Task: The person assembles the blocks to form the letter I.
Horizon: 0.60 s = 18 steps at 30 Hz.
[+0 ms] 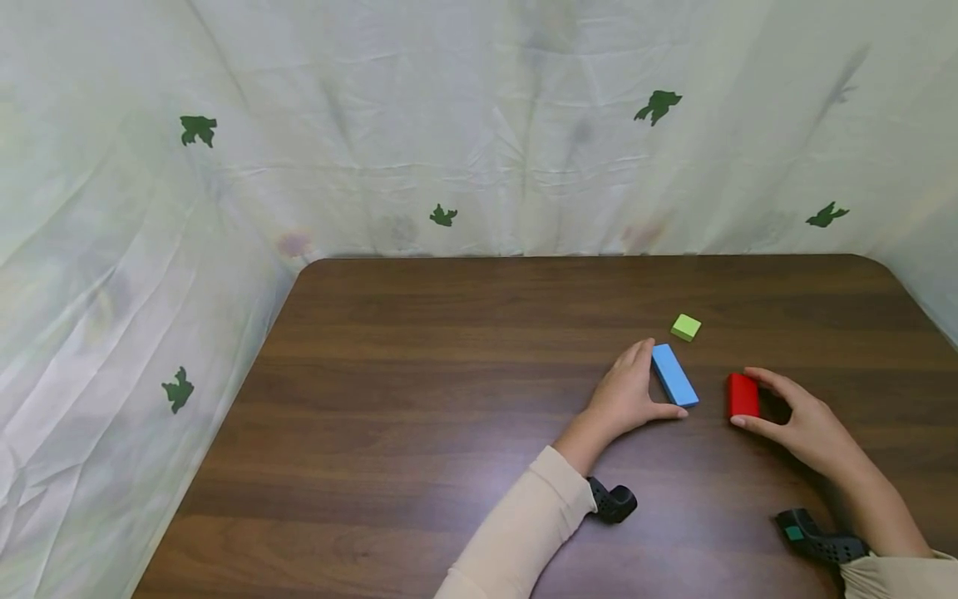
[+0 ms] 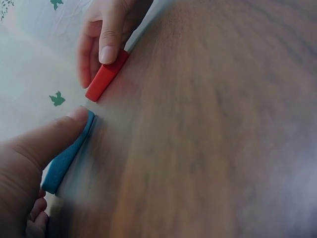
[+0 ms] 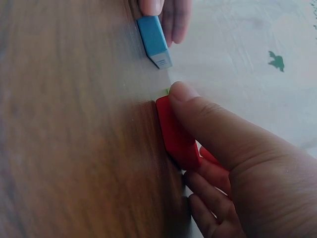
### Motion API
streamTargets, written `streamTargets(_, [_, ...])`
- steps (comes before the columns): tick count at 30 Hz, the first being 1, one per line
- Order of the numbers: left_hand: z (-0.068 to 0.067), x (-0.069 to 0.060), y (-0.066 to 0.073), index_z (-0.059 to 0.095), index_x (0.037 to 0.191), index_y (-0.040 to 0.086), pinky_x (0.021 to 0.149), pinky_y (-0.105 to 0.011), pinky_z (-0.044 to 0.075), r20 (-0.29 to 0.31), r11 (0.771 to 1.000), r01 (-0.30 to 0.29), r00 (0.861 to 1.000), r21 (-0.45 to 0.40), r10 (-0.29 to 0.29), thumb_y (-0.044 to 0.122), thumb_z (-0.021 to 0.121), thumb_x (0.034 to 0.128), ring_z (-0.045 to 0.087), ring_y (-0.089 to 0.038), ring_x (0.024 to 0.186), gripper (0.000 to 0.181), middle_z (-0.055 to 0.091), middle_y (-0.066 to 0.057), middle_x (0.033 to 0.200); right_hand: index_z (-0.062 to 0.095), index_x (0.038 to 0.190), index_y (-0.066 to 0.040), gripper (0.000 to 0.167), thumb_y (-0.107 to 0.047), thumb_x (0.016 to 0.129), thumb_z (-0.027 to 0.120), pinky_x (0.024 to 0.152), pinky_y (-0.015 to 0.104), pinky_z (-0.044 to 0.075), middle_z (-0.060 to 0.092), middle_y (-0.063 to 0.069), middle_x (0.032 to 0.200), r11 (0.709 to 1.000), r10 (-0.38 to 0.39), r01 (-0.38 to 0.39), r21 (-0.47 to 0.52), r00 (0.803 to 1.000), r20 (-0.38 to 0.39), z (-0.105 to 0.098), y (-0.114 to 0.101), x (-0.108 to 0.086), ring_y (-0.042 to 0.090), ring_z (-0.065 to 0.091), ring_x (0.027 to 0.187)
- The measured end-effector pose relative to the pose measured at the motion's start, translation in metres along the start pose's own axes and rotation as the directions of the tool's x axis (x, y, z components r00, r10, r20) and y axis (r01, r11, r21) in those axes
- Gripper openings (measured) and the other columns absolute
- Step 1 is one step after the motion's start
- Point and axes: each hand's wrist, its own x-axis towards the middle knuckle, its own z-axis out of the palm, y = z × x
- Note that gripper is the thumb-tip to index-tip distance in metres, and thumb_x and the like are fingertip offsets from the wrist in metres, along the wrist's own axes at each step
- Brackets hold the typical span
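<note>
On the table's right half lies a long blue block (image 1: 675, 376), slanted, with the left hand (image 1: 627, 391) around it, thumb at its near end and fingers at its far end. To its right, a red block (image 1: 743, 395) is pinched between thumb and fingers of the right hand (image 1: 812, 428). A gap separates the two blocks. The left wrist view shows the left thumb on the blue block (image 2: 69, 153); the right wrist view shows the right thumb against the red block (image 3: 176, 134).
A small green block (image 1: 685, 327) lies just beyond the blue one. The brown wooden table (image 1: 419, 374) reaches back to a pale curtain (image 1: 494, 125) with dark green leaf-like patches. Each wrist wears a black device.
</note>
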Motion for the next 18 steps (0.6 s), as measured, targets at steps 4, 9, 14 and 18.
streamTargets(4, [0.0006, 0.0006, 0.0008, 0.024, 0.141, 0.008, 0.100, -0.022, 0.025, -0.005, 0.999, -0.004, 1.000, 0.039, 0.004, 0.053, 0.072, 0.0668, 0.027, -0.011, 0.128, 0.099, 0.030, 0.000, 0.142, 0.036, 0.132, 0.003, 0.073, -0.026, 0.076, 0.073, 0.075, 0.060, 0.034, 0.040, 0.030, 0.122, 1.000, -0.004, 0.004, 0.006, 1.000, -0.001, 0.0003, 0.0001, -0.0006, 0.045, 0.038, 0.104])
streamTargets(9, [0.0007, 0.0008, 0.0006, 0.026, 0.141, 0.008, 0.100, -0.020, 0.025, -0.010, 0.999, -0.008, 1.000, 0.037, 0.009, 0.050, 0.072, 0.0680, 0.028, -0.011, 0.128, 0.096, 0.032, -0.001, 0.140, 0.039, 0.130, 0.003, 0.070, -0.026, 0.076, 0.073, 0.076, 0.061, 0.032, 0.040, 0.030, 0.122, 1.000, -0.009, 0.009, 0.004, 1.000, -0.003, 0.0005, 0.0006, -0.0009, 0.046, 0.037, 0.106])
streamTargets(14, [-0.0019, 0.0006, -0.0015, 0.026, 0.140, 0.007, 0.101, -0.020, 0.024, -0.019, 0.999, -0.026, 0.999, -0.023, 0.025, 0.045, 0.074, 0.0681, 0.029, -0.013, 0.127, 0.095, 0.032, -0.003, 0.140, 0.038, 0.131, 0.002, 0.070, -0.027, 0.077, 0.072, 0.075, 0.062, 0.032, 0.039, 0.031, 0.123, 1.000, -0.007, 0.007, 0.002, 1.000, 0.004, 0.0002, 0.0011, -0.0006, 0.047, 0.036, 0.106])
streamTargets(18, [-0.0045, 0.0003, -0.0038, 0.025, 0.140, 0.008, 0.100, -0.021, 0.025, -0.022, 0.996, -0.027, 0.999, -0.082, 0.025, 0.044, 0.074, 0.0686, 0.028, -0.013, 0.128, 0.094, 0.031, -0.003, 0.141, 0.038, 0.131, 0.002, 0.070, -0.026, 0.076, 0.072, 0.076, 0.062, 0.032, 0.039, 0.030, 0.122, 1.000, -0.010, 0.010, 0.006, 1.000, 0.003, 0.0001, 0.0013, -0.0005, 0.046, 0.036, 0.106])
